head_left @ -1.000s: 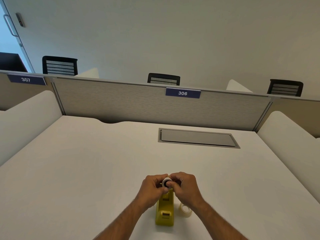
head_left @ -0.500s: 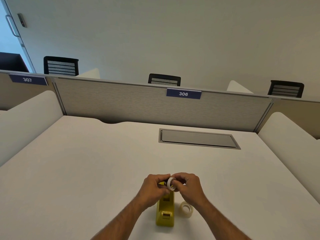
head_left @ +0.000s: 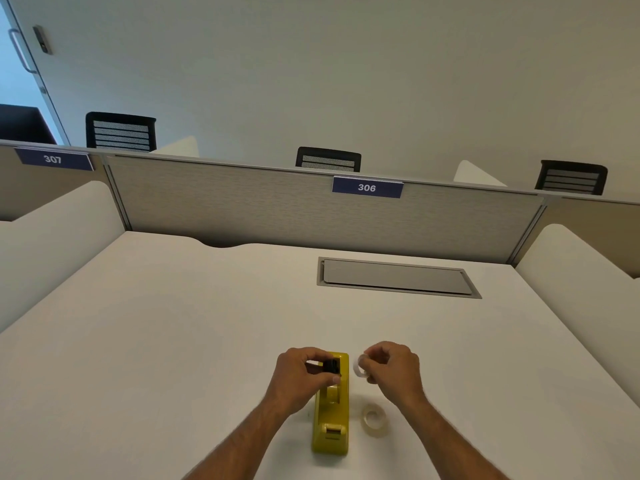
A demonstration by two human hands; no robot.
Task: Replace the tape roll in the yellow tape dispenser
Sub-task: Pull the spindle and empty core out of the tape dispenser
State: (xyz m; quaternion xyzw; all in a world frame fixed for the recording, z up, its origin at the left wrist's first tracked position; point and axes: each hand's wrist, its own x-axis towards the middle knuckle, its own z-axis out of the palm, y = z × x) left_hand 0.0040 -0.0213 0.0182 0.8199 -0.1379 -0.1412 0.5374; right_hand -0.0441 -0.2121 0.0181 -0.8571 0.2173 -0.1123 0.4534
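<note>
Hands are held apart above the far end of the yellow tape dispenser (head_left: 330, 415), which stands lengthwise on the white bench (head_left: 173, 341) near its front edge. A small black spindle (head_left: 331, 366) is pinched between the thumb and fingers of the left hand (head_left: 300, 375), directly over the dispenser's open roll cradle. A white empty core ring (head_left: 360, 366) is gripped by the curled fingers of the right hand (head_left: 393, 370), just to the right of the dispenser and clear of it. A clear tape roll (head_left: 373, 419) is seen lying flat on the bench beside the dispenser's right flank, near its cutter end, touched by neither hand. A grey cable hatch (head_left: 398, 277) is set into the bench farther back.
</note>
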